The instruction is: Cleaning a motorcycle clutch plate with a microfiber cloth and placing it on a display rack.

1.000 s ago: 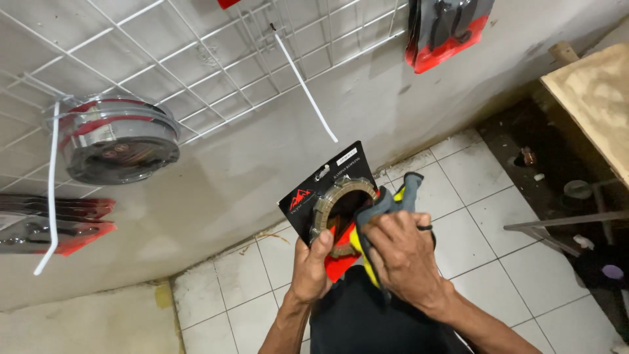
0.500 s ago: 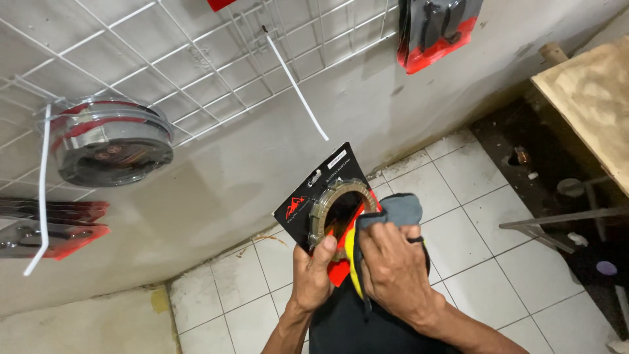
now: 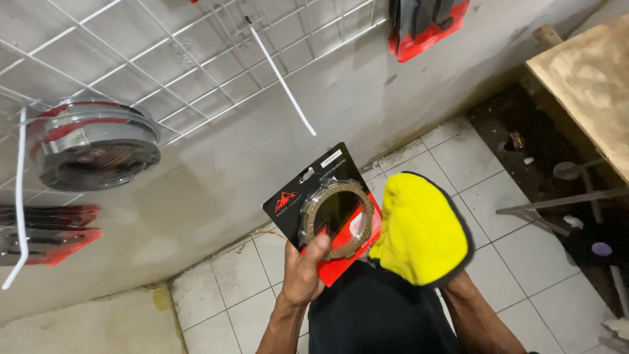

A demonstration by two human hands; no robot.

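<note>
Both of my hands were raised before the grey wall. With my left hand (image 3: 303, 272) I gripped the lower edge of a black and red blister pack (image 3: 321, 210), thumb on its clear front over a brown friction ring (image 3: 336, 217). My right hand was hidden under a yellow cloth (image 3: 422, 233) with dark trim, so I could not tell its grip. A white wire grid (image 3: 151, 72) carried round clear packs (image 3: 92, 147) and one red-black pack (image 3: 426, 26).

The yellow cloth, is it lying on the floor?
No, the yellow cloth covers the right hand, raised beside the packaged ring.
</note>
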